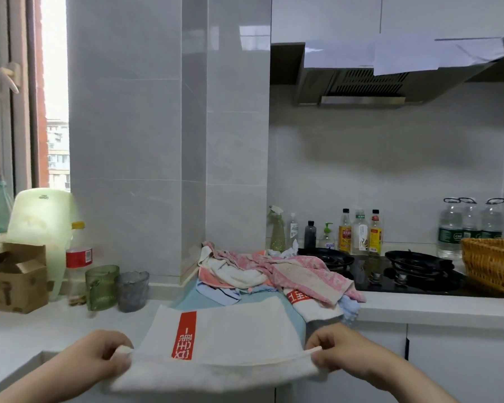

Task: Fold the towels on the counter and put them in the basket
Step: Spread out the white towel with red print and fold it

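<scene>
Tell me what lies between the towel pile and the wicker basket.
In the head view, the black gas stove with its two burners lies between the towel pile and the wicker basket; bottles stand behind it.

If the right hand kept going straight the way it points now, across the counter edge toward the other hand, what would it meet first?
The right hand points leftward along the white towel it pinches. Probably only that towel's near edge bunches ahead of it, then the left hand; depth is unclear.
</scene>
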`<state>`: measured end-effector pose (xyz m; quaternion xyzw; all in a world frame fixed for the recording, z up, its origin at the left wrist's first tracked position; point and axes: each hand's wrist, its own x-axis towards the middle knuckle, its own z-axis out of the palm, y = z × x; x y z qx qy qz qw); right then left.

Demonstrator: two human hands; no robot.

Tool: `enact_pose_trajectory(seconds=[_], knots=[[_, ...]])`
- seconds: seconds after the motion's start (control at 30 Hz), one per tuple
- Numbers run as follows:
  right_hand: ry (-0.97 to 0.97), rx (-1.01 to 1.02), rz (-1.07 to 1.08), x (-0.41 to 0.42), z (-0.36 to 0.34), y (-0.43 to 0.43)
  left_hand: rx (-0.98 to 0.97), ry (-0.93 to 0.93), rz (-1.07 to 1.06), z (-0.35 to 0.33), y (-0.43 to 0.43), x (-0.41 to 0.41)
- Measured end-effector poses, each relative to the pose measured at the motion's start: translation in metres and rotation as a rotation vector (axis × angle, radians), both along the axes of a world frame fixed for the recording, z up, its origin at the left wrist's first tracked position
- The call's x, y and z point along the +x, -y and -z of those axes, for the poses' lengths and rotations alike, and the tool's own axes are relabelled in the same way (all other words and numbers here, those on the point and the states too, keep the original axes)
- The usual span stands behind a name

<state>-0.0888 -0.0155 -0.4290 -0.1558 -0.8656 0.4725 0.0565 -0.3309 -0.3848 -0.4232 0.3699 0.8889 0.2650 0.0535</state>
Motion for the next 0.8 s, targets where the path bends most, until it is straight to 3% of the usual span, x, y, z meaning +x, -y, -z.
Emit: enact_pose_trajectory(seconds=[0.13, 0.27, 0.43, 0.8], knots=[[-0.108, -0.116, 0.117, -0.011, -0.002, -0.003, 0.189, 0.079, -0.083, 0.003, -0.009, -0.001], [-0.197, -0.009, 0.217, -0.049, -0.002, -0.014, 0.348, 0.118, -0.175, 0.008, -0.039, -0.019], [-0.197, 0.240, 0.313, -0.115, 0.010, -0.041, 0.246, 0.037, -0.270, 0.022, -0.079, -0.071], [-0.010, 0.420, 0.368, -0.213, 0.046, -0.094, 0.053, -0.021, -0.301, 0.059, -0.133, -0.162]])
